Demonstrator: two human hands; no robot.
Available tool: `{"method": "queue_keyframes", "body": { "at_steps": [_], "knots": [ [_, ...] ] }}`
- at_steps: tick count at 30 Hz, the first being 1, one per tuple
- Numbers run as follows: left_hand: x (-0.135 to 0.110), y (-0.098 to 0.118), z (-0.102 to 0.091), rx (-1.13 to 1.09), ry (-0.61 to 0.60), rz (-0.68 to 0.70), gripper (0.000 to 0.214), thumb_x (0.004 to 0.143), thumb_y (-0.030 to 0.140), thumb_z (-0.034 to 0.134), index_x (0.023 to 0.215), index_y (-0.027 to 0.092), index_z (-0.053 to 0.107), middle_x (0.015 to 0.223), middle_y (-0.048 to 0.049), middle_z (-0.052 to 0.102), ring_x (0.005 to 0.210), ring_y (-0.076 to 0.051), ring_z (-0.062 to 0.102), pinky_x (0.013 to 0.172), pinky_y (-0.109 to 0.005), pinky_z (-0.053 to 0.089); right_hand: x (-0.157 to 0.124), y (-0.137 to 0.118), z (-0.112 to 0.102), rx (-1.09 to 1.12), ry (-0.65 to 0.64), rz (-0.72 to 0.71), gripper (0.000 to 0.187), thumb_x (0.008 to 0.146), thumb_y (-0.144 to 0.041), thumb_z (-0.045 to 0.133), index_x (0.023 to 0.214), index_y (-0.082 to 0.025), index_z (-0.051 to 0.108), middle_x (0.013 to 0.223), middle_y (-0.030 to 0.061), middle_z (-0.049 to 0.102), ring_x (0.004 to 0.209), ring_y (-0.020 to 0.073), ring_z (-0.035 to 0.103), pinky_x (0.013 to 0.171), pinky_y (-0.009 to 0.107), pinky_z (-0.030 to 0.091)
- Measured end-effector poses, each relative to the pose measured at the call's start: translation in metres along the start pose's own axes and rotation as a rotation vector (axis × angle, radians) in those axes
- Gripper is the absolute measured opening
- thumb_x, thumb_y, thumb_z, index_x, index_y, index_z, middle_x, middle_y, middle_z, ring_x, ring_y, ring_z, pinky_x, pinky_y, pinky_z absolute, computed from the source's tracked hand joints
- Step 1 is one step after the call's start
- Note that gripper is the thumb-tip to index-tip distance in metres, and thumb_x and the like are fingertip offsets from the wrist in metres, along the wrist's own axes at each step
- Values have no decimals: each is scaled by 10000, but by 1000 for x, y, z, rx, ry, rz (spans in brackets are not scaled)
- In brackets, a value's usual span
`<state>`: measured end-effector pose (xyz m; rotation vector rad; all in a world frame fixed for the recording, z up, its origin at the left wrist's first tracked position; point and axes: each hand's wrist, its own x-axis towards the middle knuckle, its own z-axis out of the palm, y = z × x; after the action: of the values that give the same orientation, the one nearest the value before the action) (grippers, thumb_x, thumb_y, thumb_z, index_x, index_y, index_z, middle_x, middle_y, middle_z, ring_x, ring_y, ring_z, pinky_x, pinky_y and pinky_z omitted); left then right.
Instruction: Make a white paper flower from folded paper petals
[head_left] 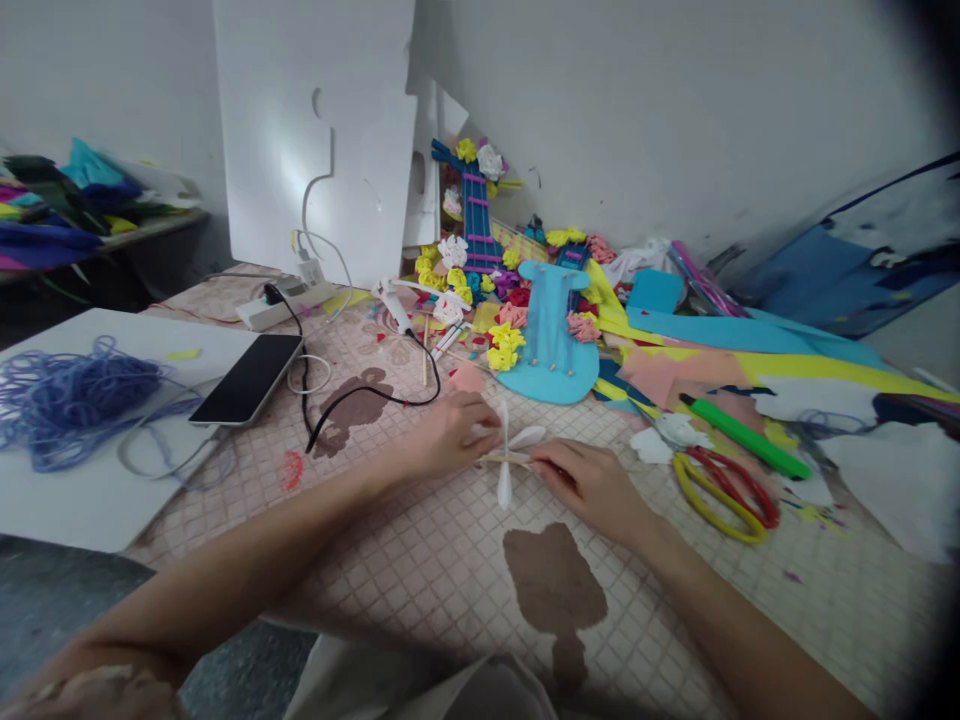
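My left hand (450,435) and my right hand (589,482) meet at the middle of the patterned mat (420,560). Both pinch a thin wooden stick (504,459) that carries white foam petals (517,440) spread above and below it. The left fingers close on the stick's left end, the right fingers on its right end. Just beyond the hands lies a blue foam guitar (551,340) trimmed with yellow, pink and red foam flowers.
Scissors with red and yellow handles (724,485) and a green marker (742,437) lie right of my right hand. A glue gun (394,305) with a black cord, a phone (247,378), a power strip (274,305), blue cord (67,395) and foam sheets (750,345) surround them.
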<state>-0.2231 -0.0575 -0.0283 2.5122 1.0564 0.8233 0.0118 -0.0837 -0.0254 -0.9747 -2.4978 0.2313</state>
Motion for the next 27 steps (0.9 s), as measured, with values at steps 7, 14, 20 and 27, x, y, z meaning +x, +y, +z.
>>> {"method": "queue_keyframes", "body": {
  "at_steps": [7,14,20,27],
  "knots": [
    [-1,-16,-5,39,117,-119,256,811,49,391,912,144,606,980,-79,602,839,-149,582,741,-268,462,-1,1,2,-9,16,-3,155,927,-251,446,934,-210,596,865,18,690,760,144,640,682,264,476],
    [-2,-14,-4,-22,194,-101,262,743,-3,384,819,145,587,875,-58,614,776,-137,564,688,-253,448,-1,3,1,-24,61,25,121,913,-243,468,919,-202,581,804,8,675,673,128,619,615,243,445],
    [-4,12,-13,-63,28,203,205,768,76,469,922,155,579,923,-71,602,921,-183,542,827,-326,446,-4,-1,1,-56,-7,-14,115,913,-245,464,876,-195,561,809,11,635,663,116,587,577,228,415],
    [-14,28,-14,78,-175,351,239,814,301,607,1008,172,556,1033,-70,616,999,-204,516,873,-348,383,-9,-5,7,-60,-32,-24,132,918,-274,467,868,-192,557,806,7,631,693,118,584,604,230,417]
  ]
}}
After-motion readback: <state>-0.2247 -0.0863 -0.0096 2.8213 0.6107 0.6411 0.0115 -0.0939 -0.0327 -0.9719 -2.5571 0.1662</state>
